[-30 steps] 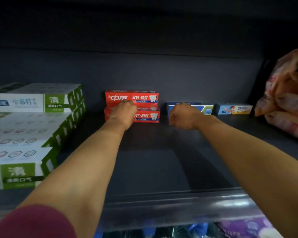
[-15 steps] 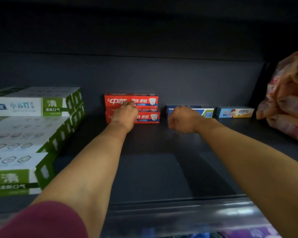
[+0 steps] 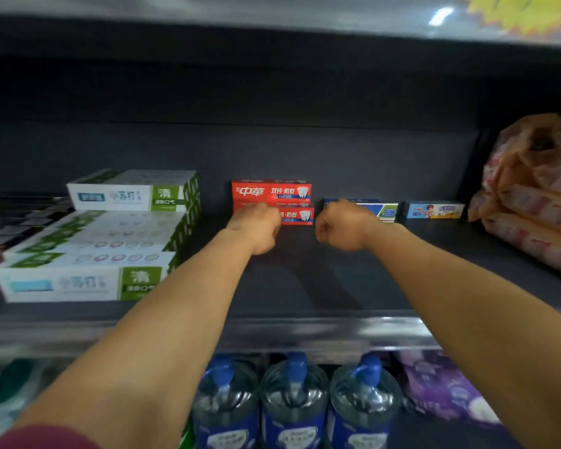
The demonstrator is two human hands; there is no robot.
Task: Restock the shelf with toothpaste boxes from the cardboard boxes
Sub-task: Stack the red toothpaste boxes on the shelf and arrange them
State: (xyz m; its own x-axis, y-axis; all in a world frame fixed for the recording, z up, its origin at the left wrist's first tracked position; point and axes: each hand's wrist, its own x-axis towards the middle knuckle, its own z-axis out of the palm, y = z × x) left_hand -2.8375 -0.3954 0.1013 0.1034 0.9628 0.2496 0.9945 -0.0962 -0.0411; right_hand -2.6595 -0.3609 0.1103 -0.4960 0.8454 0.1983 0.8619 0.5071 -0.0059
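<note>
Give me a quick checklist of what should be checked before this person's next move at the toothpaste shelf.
1. Red toothpaste boxes stacked squarely, two high: ok.
2. Left hand free of the lower red box: cannot tell, it covers the box's left end.
3. Right hand empty: ok, curled, nothing visible in it.
4. Bare shelf space in front for more boxes: ok.
5. Blue box undisturbed: ok.

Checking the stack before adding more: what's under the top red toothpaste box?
A second red toothpaste box lies under the top red toothpaste box, resting on the dark shelf. The left hand covers its left part.
</note>
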